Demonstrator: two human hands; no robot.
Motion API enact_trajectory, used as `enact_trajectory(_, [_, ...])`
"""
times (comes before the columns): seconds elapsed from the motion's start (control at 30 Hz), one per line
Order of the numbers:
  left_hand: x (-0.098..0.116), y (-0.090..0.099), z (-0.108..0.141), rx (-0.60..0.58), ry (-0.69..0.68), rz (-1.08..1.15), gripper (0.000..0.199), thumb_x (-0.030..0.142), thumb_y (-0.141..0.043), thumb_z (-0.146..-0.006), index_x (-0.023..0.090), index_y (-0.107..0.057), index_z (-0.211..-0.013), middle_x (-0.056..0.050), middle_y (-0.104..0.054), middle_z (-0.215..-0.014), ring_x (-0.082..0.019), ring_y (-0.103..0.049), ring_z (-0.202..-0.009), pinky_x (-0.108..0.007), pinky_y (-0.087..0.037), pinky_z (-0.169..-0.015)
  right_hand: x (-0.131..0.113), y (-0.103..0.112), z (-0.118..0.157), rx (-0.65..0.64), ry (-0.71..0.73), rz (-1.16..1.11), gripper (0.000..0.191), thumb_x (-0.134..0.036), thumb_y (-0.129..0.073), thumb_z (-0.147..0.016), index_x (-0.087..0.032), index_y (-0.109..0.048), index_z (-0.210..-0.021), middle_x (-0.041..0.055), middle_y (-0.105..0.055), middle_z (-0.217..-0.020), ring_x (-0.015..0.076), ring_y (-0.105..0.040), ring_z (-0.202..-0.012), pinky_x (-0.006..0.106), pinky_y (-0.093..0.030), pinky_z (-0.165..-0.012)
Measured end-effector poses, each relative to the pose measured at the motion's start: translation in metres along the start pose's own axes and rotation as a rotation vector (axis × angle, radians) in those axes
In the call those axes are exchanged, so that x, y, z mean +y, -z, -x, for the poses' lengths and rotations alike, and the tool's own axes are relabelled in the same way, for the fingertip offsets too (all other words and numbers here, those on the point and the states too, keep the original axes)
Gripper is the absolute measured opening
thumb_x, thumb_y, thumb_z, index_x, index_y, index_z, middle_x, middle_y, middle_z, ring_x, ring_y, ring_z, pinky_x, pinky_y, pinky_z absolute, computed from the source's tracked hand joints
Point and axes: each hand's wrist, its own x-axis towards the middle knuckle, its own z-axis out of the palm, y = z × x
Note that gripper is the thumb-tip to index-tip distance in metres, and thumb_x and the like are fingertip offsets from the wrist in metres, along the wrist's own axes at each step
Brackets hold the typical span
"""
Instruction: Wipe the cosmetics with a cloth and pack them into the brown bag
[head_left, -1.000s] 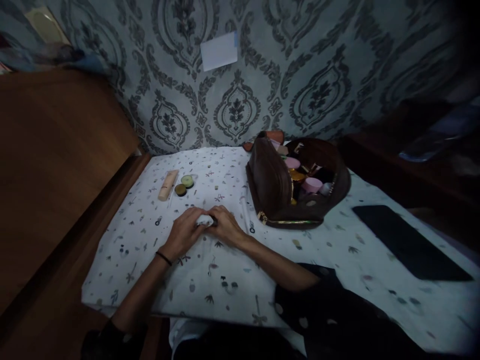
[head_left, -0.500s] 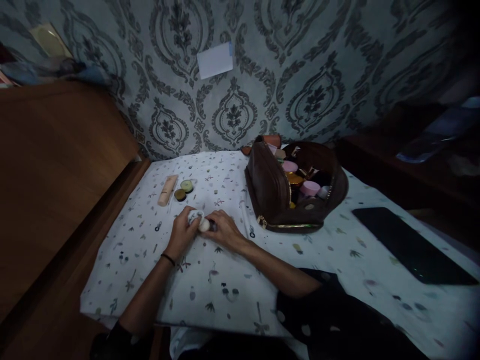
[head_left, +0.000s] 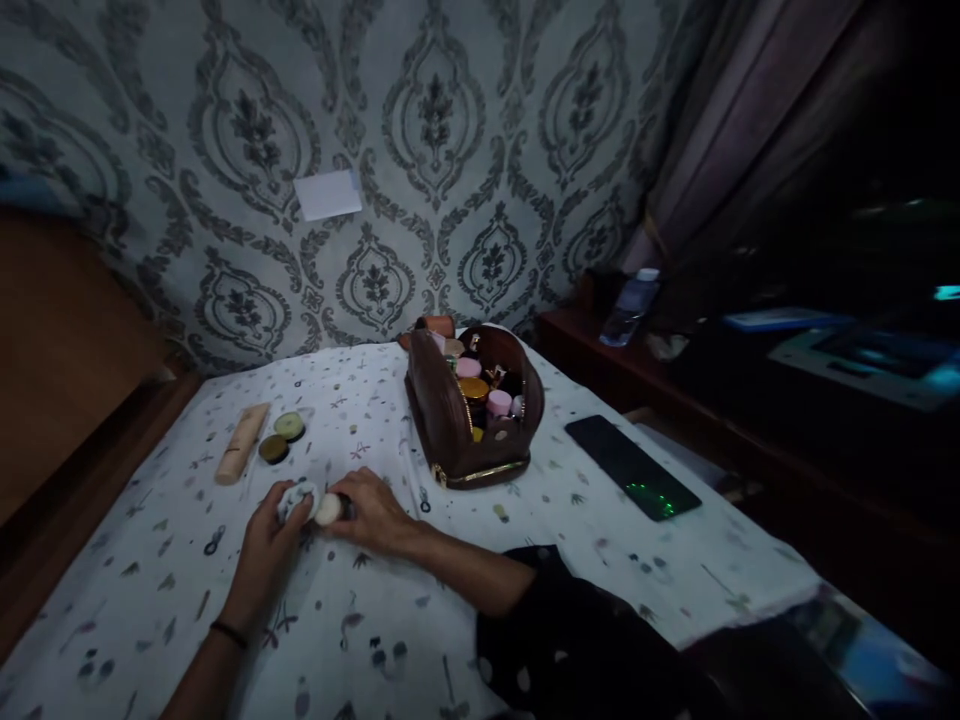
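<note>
My left hand (head_left: 271, 530), with a dark band at its wrist, is closed around a crumpled white cloth or tissue (head_left: 298, 498). Just beside it, my right hand (head_left: 373, 512) grips a small round container (head_left: 328, 510) by its dark part, its pale round end facing the cloth. Beyond the hands lie a small open jar (head_left: 289, 426) with pale green contents, a dark round lid (head_left: 274, 449) and a beige squeeze tube (head_left: 241, 444). Shadow and fingers hide much of the held container.
An open brown cosmetics bag (head_left: 480, 440) filled with jars stands right of my hands on the patterned sheet (head_left: 390, 620). A dark phone or tablet (head_left: 632, 466) lies farther right. A clear bottle (head_left: 631, 308) stands on the dark ledge near the curtain.
The view has swung to the right, so everything sits farther left in the picture. The cloth and the container's pale end look slightly farther apart. Both hands keep their hold.
</note>
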Motion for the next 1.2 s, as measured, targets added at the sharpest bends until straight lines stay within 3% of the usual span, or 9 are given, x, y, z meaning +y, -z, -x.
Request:
enact_trajectory(0.23, [0.005,-0.003,0.002,-0.002,0.002,-0.038,0.049,0.066,-0.063,-0.070,0.020,-0.060,-0.086,0.006,-0.047,-0.059,-0.012,-0.036,-0.047,-0.023,-0.029,-0.044,-0.001,0.002,-0.001,0.089,-0.091,-0.104,0.034,-0.028,-0.083,-0.067,-0.021,-0.068,-0.097,0.0033,-0.068,-0.097,0.0217,-0.059,-0.094,0.033,-0.045,-0.085])
enact_trajectory(0.4, [0.006,-0.004,0.005,-0.006,0.013,-0.044,0.051,0.067,-0.062,-0.070,0.020,-0.059,-0.089,0.008,-0.038,-0.054,-0.012,-0.033,-0.046,-0.023,-0.027,-0.043,-0.005,0.006,0.001,0.142,-0.152,-0.160,0.033,-0.027,-0.084,-0.064,-0.019,-0.066,-0.091,0.0002,-0.064,-0.088,0.0169,-0.057,-0.082,0.028,-0.045,-0.075])
enact_trajectory(0.63, [0.005,-0.005,0.008,-0.051,-0.029,-0.039,0.043,0.060,-0.066,-0.073,0.021,-0.061,-0.091,0.003,-0.056,-0.068,-0.012,-0.040,-0.047,-0.024,-0.031,-0.044,-0.008,0.007,-0.001,0.196,-0.195,-0.184,0.028,-0.025,-0.082,-0.066,-0.017,-0.067,-0.088,-0.0006,-0.059,-0.082,0.0142,-0.054,-0.076,0.025,-0.042,-0.070])
enact_trajectory(0.9, [0.000,-0.002,0.009,-0.126,-0.272,-0.166,0.030,0.050,-0.059,-0.084,0.021,-0.063,-0.091,0.000,-0.066,-0.080,-0.018,-0.061,-0.070,-0.026,-0.048,-0.062,-0.004,0.003,0.000,0.181,-0.175,-0.094,0.024,-0.026,-0.080,-0.068,-0.018,-0.067,-0.087,-0.0015,-0.057,-0.081,0.0137,-0.051,-0.073,0.025,-0.040,-0.067])
enact_trajectory(1.2, [-0.016,-0.008,0.007,-0.142,-0.466,-0.195,0.019,0.037,-0.060,-0.088,0.021,-0.064,-0.097,-0.004,-0.067,-0.089,-0.020,-0.064,-0.083,-0.030,-0.051,-0.075,0.002,0.001,0.003,0.139,-0.089,-0.046,0.024,-0.011,-0.072,-0.069,-0.019,-0.067,-0.092,-0.0007,-0.057,-0.084,0.0144,-0.053,-0.073,0.025,-0.041,-0.067])
